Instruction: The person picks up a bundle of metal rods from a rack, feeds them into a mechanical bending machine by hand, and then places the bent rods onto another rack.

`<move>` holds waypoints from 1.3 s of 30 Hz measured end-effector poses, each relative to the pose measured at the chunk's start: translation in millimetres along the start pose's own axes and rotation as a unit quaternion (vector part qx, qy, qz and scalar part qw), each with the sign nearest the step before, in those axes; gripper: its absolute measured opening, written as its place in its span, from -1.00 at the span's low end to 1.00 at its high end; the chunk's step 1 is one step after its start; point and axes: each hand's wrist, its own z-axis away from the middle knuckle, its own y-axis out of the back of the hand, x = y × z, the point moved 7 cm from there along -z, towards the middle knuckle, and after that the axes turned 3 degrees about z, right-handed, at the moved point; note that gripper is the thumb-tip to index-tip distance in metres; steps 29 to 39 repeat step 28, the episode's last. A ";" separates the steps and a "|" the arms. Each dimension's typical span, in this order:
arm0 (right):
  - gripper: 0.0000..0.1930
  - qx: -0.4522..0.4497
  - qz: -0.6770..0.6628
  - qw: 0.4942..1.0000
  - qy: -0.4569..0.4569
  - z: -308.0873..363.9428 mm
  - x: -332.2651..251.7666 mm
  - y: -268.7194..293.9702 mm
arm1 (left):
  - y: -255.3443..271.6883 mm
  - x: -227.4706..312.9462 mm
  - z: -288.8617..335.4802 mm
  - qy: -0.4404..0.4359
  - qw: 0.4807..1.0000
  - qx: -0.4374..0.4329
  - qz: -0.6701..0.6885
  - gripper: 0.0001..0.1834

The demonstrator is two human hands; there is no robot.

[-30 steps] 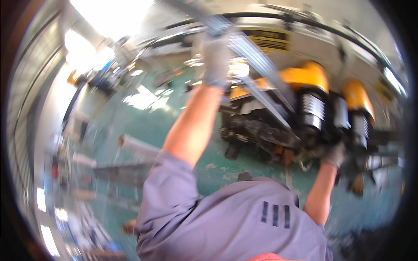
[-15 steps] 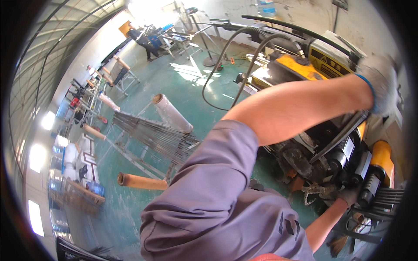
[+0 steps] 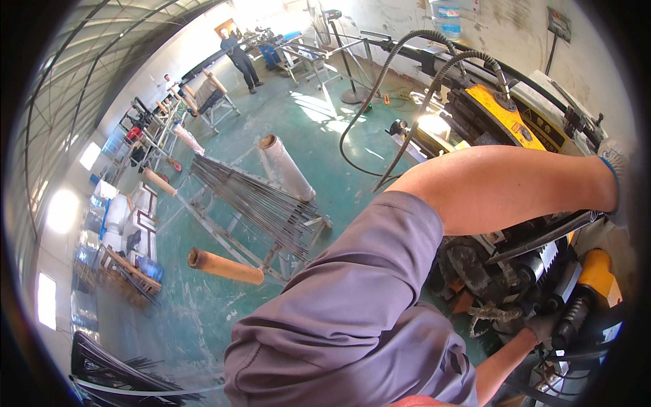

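My left arm, in a grey sleeve, reaches across to the right rim. My left hand (image 3: 616, 166) wears a pale glove with a blue cuff and lies beside the yellow and black machine (image 3: 498, 115); its fingers are lost in the dark rim. Lower down, my gloved right hand (image 3: 541, 327) is against dark machine parts, next to a black ribbed shaft (image 3: 573, 315) with a yellow cylinder (image 3: 597, 271) behind it. The fingers of this hand are hidden, so what it holds does not show. A dark, dirty heap of parts (image 3: 468, 268) lies between my arms.
Black hoses (image 3: 386, 74) loop over the machine. Left of me, a metal rack (image 3: 230, 234) carries thin dark rods (image 3: 258, 203) and cardboard-cored rolls (image 3: 288, 169). More rods (image 3: 108, 366) lie at the lower left. Another person (image 3: 241, 61) stands far back.
The view has shifted, so the rack and machine appear farther right. My left hand is now nearer the right rim; my right hand remains by the ribbed shaft. The distant person stands more upright.
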 end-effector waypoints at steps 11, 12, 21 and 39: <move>-0.48 0.004 -0.046 0.997 0.070 5.1 -4.2 -18.6 | 47.0 17.3 -3.6 -0.057 0.987 0.023 -0.150 -0.84; -0.49 -0.008 -0.147 0.988 0.055 12.5 -7.9 -18.8 | 51.3 19.6 -8.2 -0.070 0.979 0.024 -0.191 -0.84; -0.56 0.053 -0.368 0.928 0.020 46.5 -48.0 -21.3 | 84.3 19.3 0.5 -0.002 0.973 0.123 -0.196 -0.82; -0.54 0.071 -0.345 0.936 0.020 47.2 -47.8 -19.3 | 102.4 28.6 13.5 0.303 0.915 0.132 0.230 -0.74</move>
